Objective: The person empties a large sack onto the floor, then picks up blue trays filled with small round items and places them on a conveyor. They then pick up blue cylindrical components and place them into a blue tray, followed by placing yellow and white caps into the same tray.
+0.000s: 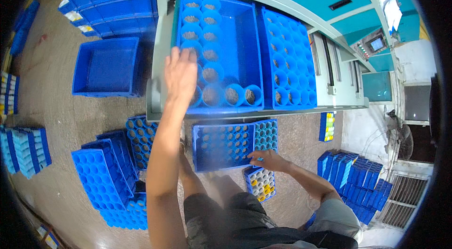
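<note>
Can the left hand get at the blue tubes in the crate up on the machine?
Probably yes. The left hand already rests on the blue tubes at the near left of the open crate, and nothing covers them.

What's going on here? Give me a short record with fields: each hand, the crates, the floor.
Left hand: left hand reaches up to the blue cups standing in the upper crate, fingers at the left column of cups
Right hand: right hand rests on the edge of the lower crate, fingers bent
Upper crate: partly filled, cups along its left side and front row
Neighbour crate: full crate beside it on the grey-green machine shelf
Floor: an empty blue bin and stacked blue trays
</note>
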